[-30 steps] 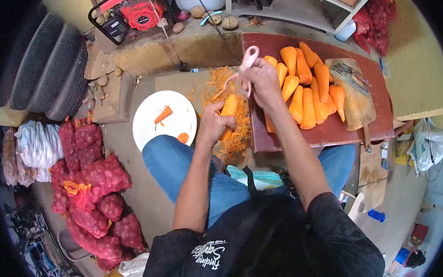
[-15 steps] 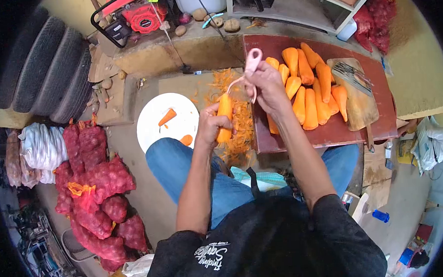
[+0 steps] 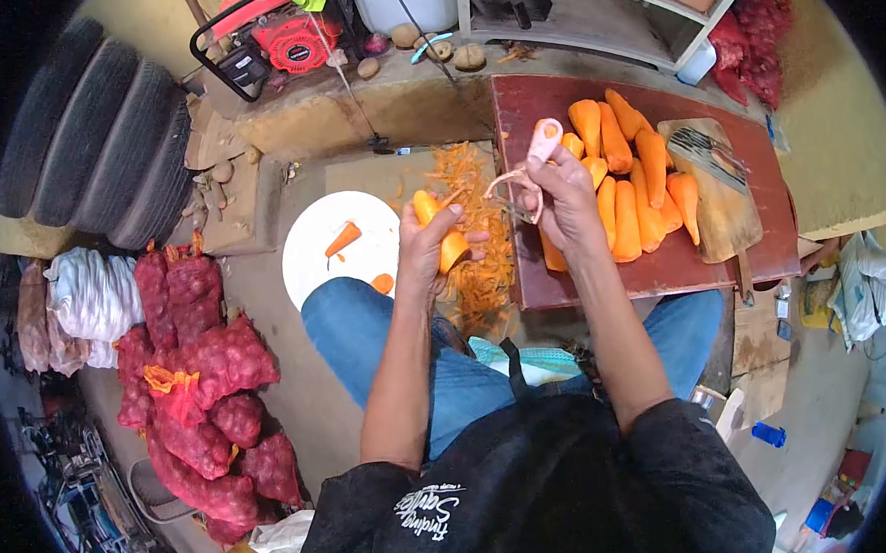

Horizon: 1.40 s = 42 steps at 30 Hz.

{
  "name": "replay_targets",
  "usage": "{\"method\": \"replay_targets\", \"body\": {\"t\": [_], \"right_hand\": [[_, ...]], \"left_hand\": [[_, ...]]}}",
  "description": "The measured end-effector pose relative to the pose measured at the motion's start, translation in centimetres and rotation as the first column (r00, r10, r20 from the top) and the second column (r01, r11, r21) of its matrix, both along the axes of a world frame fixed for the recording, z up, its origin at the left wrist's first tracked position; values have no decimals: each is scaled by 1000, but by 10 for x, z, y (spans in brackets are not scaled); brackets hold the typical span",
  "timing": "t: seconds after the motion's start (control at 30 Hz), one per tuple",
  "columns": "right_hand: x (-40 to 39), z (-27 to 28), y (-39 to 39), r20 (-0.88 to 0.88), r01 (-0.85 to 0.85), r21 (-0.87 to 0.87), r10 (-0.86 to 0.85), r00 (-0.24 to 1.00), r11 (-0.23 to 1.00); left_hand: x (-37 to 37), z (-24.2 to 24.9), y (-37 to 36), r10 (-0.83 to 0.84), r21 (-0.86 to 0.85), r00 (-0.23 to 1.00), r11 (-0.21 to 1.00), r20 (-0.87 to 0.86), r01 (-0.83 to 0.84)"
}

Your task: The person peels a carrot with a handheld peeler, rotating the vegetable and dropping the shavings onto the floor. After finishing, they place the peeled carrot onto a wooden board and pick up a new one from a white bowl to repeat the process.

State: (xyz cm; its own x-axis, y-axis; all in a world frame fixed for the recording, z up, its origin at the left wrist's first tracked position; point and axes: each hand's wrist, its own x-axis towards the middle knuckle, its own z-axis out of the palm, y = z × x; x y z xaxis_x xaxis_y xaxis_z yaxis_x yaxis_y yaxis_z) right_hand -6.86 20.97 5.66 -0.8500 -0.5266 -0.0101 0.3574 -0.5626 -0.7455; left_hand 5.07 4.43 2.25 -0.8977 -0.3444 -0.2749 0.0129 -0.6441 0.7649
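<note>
From my remote view, I see the left hand [image 3: 431,245] clasping a carrot [image 3: 425,207] by the shavings [image 3: 484,254], likely to steady it, the right hand [image 3: 567,202] gripping the peeler [image 3: 539,151] apart from it

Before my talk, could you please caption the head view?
Left hand holding a carrot, right hand a peeler, shavings below.

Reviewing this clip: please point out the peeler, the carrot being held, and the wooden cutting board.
Peeler [image 3: 541,149]: head view, on its pink handle.
Held carrot [image 3: 425,207]: head view, on its exposed far part.
Wooden cutting board [image 3: 722,214]: head view, on its bare surface.
</note>
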Motion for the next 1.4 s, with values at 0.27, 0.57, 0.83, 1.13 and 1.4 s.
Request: {"method": "replay_targets", "body": {"t": [0.27, 0.57, 0.83, 1.13, 1.4], "right_hand": [[13, 0, 14, -35, 17, 65, -15, 999, 998], [12, -3, 18, 25, 42, 28, -43, 999, 999], [-15, -36, -13, 44, 159, 65, -162, 986, 985], [25, 26, 79, -167, 94, 294, -46, 985, 951], [33, -23, 191, 11, 323, 195, -331, 944, 926]], "left_hand": [[-5, -4, 6, 207, 0, 977, 978, 57, -207], [6, -1, 14, -284, 27, 959, 959, 12, 283], [9, 16, 18, -367, -88, 929, 925, 51, 370], [-23, -8, 47, -244, -419, 963, 867, 111, 268], [-90, 36, 98, -399, -711, 916, 658, -50, 248]]}}
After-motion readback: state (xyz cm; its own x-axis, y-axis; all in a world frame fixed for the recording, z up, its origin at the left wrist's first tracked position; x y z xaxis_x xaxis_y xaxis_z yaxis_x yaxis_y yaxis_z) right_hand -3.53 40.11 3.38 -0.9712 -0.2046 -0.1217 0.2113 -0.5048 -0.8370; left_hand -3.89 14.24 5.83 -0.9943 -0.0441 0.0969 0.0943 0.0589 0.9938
